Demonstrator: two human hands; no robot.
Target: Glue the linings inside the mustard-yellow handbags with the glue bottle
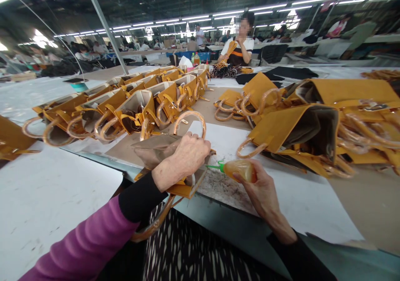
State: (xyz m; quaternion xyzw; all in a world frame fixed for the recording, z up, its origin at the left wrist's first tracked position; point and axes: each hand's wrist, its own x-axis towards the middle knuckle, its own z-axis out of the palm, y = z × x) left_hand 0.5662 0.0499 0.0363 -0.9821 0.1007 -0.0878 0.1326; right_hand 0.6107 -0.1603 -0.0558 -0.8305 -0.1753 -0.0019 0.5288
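Observation:
My left hand is closed on the upper edge of a mustard-yellow handbag with a grey-brown lining, at the table's front edge. One plastic-wrapped ring handle of the bag stands up behind that hand, and another hangs below the table edge. What the left fingertips pinch is hidden. My right hand is wrapped around a small squeeze bottle of amber liquid with a green cap. Its thin green nozzle points left, at the side of the bag. Whether the tip touches the bag I cannot tell.
Rows of upright yellow handbags stand at the back left. More bags lie piled at the right. White paper with dark glue-like stains covers the table front. Across the table sits a co-worker holding yellow strips.

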